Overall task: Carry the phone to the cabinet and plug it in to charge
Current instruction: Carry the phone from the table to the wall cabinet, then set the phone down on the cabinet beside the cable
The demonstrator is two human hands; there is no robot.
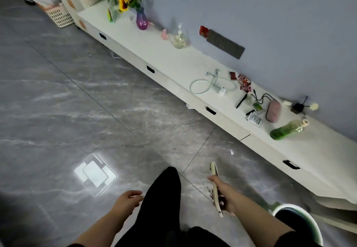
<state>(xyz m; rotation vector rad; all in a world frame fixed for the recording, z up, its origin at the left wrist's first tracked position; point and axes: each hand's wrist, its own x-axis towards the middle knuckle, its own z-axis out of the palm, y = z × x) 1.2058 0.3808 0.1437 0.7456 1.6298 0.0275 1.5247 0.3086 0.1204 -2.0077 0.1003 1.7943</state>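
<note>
Phone (216,187) (seen edge-on) is gripped in the right hand (222,192), well short of the cabinet (173,63), where a white cable (208,84) lies; left hand (126,200) hangs loosely open, empty.

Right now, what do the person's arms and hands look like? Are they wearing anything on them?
Both hands are bare: no gloves, rings or watch show on the left hand or the right hand. The forearms are bare too. Dark sleeves start only near the bottom edge of the picture, about at the elbows. Black trousers cover the leg between the arms.
</note>
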